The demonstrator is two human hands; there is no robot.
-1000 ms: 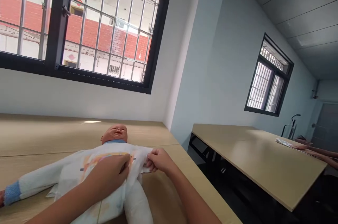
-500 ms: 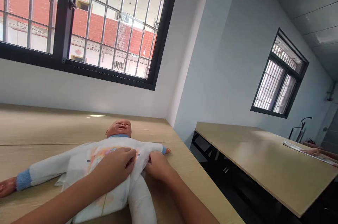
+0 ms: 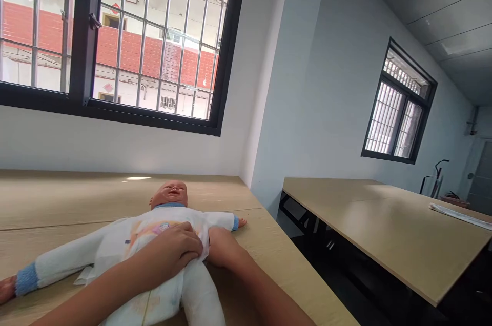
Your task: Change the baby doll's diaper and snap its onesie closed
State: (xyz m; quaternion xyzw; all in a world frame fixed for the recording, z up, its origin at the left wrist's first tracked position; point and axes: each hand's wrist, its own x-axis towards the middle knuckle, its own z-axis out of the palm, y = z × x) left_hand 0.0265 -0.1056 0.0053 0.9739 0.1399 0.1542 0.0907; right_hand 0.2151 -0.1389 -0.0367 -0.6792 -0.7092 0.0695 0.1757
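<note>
A baby doll (image 3: 169, 194) lies on its back on the table, dressed in a white outfit with blue collar and cuffs. Around its middle, over the clothes, sits a white diaper (image 3: 154, 300) with a printed front band. My left hand (image 3: 179, 246) lies across the front of the diaper, its fingers bent and closed on the edge at the doll's side. Right beside it, my right hand (image 3: 223, 249) presses against that same side, below the doll's outstretched arm. Its fingertips are hidden by the diaper and the doll's body.
The wooden table (image 3: 261, 259) stands against the wall under a barred window (image 3: 154, 34). Across a dark gap on the right is a second table (image 3: 369, 228) with a white flat item (image 3: 457, 216) on it.
My left hand has flattened from a raised pinch onto the diaper's side edge. My right fingers have slipped further behind that side. The view has shifted slightly; another person's hand at right has left view.
</note>
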